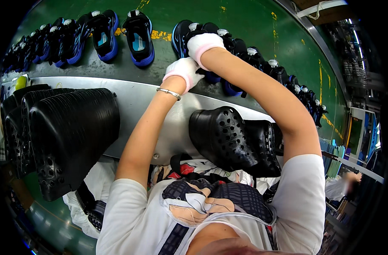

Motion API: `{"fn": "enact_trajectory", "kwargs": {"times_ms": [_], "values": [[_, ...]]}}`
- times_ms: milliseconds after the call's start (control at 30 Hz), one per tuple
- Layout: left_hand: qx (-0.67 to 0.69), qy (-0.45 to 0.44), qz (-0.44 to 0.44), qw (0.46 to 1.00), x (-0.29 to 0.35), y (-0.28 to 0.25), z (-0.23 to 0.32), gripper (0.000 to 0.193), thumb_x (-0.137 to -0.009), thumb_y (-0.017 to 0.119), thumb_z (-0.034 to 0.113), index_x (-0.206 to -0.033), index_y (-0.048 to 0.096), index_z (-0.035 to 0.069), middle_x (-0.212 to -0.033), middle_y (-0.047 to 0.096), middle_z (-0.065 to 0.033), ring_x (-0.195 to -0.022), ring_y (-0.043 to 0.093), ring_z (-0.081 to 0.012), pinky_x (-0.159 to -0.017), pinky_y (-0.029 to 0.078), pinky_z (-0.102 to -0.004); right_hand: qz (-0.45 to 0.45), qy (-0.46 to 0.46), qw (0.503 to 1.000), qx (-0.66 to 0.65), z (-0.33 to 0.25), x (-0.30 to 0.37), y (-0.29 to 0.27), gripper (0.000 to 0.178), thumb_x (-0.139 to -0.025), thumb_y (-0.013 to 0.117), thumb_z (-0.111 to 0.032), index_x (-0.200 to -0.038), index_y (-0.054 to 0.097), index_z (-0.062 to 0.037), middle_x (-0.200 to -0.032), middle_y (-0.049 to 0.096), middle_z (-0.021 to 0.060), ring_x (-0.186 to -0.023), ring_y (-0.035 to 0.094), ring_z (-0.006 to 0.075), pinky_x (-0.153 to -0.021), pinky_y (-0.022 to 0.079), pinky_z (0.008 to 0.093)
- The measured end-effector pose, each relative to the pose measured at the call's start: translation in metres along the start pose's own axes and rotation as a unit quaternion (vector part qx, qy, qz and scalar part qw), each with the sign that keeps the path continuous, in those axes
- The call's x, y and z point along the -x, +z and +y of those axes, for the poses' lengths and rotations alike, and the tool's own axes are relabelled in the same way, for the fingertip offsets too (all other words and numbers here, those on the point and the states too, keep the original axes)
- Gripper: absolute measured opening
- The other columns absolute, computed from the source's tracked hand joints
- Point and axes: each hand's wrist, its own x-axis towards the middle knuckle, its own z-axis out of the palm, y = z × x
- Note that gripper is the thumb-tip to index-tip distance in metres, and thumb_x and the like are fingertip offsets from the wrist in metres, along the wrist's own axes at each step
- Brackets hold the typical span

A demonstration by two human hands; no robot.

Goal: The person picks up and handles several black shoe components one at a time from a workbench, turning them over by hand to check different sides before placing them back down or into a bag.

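Both of my hands wear white gloves with pink cuffs and reach to the far side of the metal ledge. They close on a black sneaker with a blue sole [179, 39] at the near end of the right-hand row. My right hand [206, 46] lies over the sneaker's upper, partly covering it. My left hand [183, 72] is curled at the sneaker's near end, just below the right one. The fingertips of both are mostly hidden. Left of my hands stands another black and blue sneaker [139, 40] with a light blue insole.
Rows of similar sneakers [102, 38] line the green and grey surface on both sides. Stacked black perforated plastic pieces [75, 127] stand at the left of the metal ledge [168, 123]; more black perforated pieces [226, 136] are near my right arm. A person [342, 187] is at far right.
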Motion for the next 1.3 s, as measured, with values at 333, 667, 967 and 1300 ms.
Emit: {"fn": "enact_trajectory", "kwargs": {"times_ms": [333, 667, 967, 1300], "values": [[-0.036, 0.055, 0.008, 0.998, 0.002, -0.002, -0.006, 0.036, -0.084, 0.066, 0.033, -0.114, 0.066, 0.013, -0.117, 0.064, -0.0122, -0.106, 0.061, -0.0337, -0.09, 0.051, -0.0416, 0.053, -0.062, 0.994, 0.078, -0.001, -0.009, -0.004, 0.026, -0.074, 0.068, -0.01, -0.099, 0.072, -0.0048, -0.094, 0.072, 0.0125, -0.089, 0.071, 0.0279, -0.073, 0.055, 0.0386], [-0.083, 0.056, 0.074, 0.992, -0.007, -0.003, -0.015, 0.039, -0.085, 0.062, 0.041, -0.104, 0.068, 0.008, -0.115, 0.064, -0.0146, -0.106, 0.061, -0.0343, -0.091, 0.05, -0.0417, 0.094, -0.078, 0.992, -0.033, 0.023, 0.019, -0.014, 0.03, -0.088, 0.055, -0.028, -0.105, 0.07, -0.0078, -0.103, 0.07, 0.013, -0.096, 0.067, 0.0315, -0.081, 0.054, 0.0412], [-0.176, 0.098, 0.156, 0.967, -0.026, -0.034, -0.077, 0.044, -0.082, 0.068, 0.032, -0.119, 0.063, 0.008, -0.119, 0.061, -0.0168, -0.111, 0.058, -0.034, -0.097, 0.045, -0.039, 0.29, 0.081, 0.929, -0.214, 0.155, 0.232, 0.05, 0.032, -0.09, 0.052, -0.036, -0.098, 0.066, -0.0085, -0.092, 0.067, 0.015, -0.089, 0.063, 0.035, -0.078, 0.05, 0.0412], [-0.228, 0.156, 0.317, 0.907, 0.013, -0.038, -0.051, 0.045, -0.087, 0.065, 0.03, -0.129, 0.058, 0.016, -0.13, 0.055, -0.0118, -0.116, 0.054, -0.0317, -0.098, 0.044, -0.039, 0.268, 0.421, 0.827, -0.261, 0.162, 0.389, 0.211, 0.023, -0.088, 0.057, -0.031, -0.094, 0.069, -0.0118, -0.088, 0.065, 0.0142, -0.086, 0.063, 0.033, -0.077, 0.05, 0.0399]]}}
